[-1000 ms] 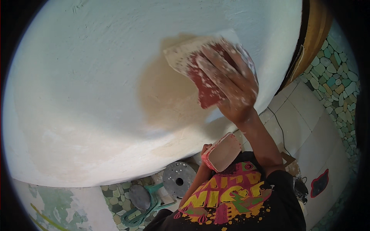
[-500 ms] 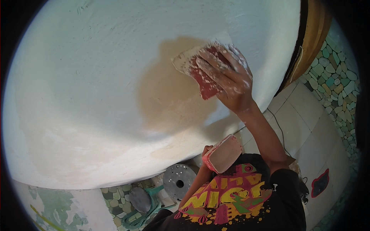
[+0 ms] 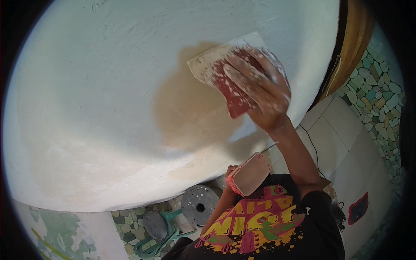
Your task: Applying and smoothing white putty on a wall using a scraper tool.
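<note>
My right hand [image 3: 271, 93] is closed on a red putty spreader [image 3: 236, 102] with a wide, pale-smeared blade. The blade lies against or very close to the white curved wall surface [image 3: 99, 95]; its exact contact is hard to tell. White putty coats the fingers and the back of this hand. Lower down, in front of my chest, my left hand [image 3: 231, 170] grips a red rectangular tub [image 3: 236, 185] by its side. Pale putty smears its rim, and the inside looks pale too. Most of the left hand is hidden behind the tub.
Below the wall stand a grey round disc with a centre hole [image 3: 190, 203] and a green plastic stool-like thing [image 3: 167, 232]. A thin black cable [image 3: 313, 145] runs over the floor tiles [image 3: 338, 125]. A wooden curved edge [image 3: 353, 43] borders the wall at right.
My right hand has shifted a little right and down. More of the spreader's pale blade shows now. The left hand and tub have stayed almost in place.
</note>
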Motion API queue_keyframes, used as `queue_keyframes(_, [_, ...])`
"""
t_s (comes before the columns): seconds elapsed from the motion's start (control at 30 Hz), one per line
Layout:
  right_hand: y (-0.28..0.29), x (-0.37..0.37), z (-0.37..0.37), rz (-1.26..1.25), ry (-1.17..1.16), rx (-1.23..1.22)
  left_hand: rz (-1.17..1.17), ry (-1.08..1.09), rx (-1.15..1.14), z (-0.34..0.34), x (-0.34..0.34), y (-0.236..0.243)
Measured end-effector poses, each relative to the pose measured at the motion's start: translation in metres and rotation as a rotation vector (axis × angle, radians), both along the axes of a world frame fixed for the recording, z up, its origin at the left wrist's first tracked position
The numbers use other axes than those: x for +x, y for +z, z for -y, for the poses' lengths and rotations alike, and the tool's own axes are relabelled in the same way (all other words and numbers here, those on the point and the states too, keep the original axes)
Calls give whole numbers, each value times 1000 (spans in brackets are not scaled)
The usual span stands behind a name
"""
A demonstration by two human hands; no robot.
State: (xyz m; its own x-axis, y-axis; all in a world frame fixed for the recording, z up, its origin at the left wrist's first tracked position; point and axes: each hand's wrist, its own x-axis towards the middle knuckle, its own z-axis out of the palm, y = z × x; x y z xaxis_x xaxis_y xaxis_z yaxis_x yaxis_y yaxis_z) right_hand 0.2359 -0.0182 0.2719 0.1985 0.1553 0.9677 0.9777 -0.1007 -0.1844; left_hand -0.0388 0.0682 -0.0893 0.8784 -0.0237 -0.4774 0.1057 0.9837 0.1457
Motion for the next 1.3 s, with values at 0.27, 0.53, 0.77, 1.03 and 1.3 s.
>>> queue_keyframes(0.27, [-1, 0, 18, 4, 16, -29, 85, 10, 15, 23, 19, 78])
queue_keyframes(0.53, [-1, -12, 19, -74, -25, -142, 159, 1, -7, 26, 50, 119])
queue_keyframes(0.77, [49, 16, 39, 104, -143, -92, 197, 19, -65, 36, 44, 122])
queue_keyframes(1.03, [32, -15, 41, -65, -87, -279, 254, 42, -111, 33, 50, 121])
queue_keyframes(1.3, [63, 6, 39, -25, 52, -107, 109, 21, 61, 16, 47, 93])
